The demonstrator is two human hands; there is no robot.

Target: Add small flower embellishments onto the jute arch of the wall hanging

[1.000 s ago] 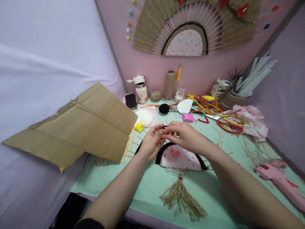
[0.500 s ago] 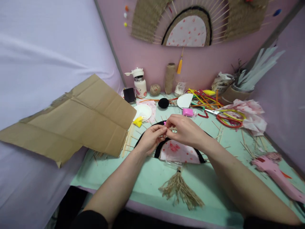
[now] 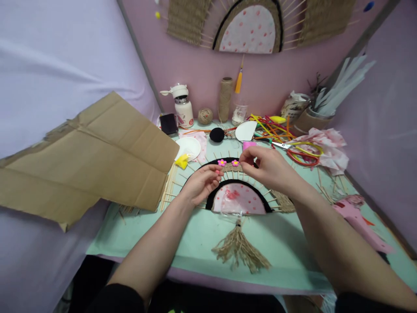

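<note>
My left hand (image 3: 203,184) is closed over the fan's left side, with a small bit of pink clay (image 3: 217,172) at its fingertips. Over the fan's upper right, my right hand (image 3: 267,167) has thumb and fingers bent together in a pinch; anything between them is too small to make out. The half-round fan (image 3: 228,167) of sticks, twine and black trim lies flat beneath both hands. Two pink flowers (image 3: 222,162) with yellow centres sit on its upper band. A spotted pink half-circle (image 3: 239,200) forms its middle, and a twine tassel (image 3: 241,250) lies below.
Cardboard (image 3: 91,156) leans at the left. Behind the fan are a pink clay block (image 3: 249,145), black clay ball (image 3: 216,135), white plate (image 3: 190,148), bottle (image 3: 184,111) and twine roll (image 3: 225,100). Scissors (image 3: 283,145) and a pink glue gun (image 3: 361,226) lie at right.
My hands have moved apart from where their fingertips met, the right hand shifting rightward relative to the fan. Both pink flowers now show between them. The whole view has shifted slightly.
</note>
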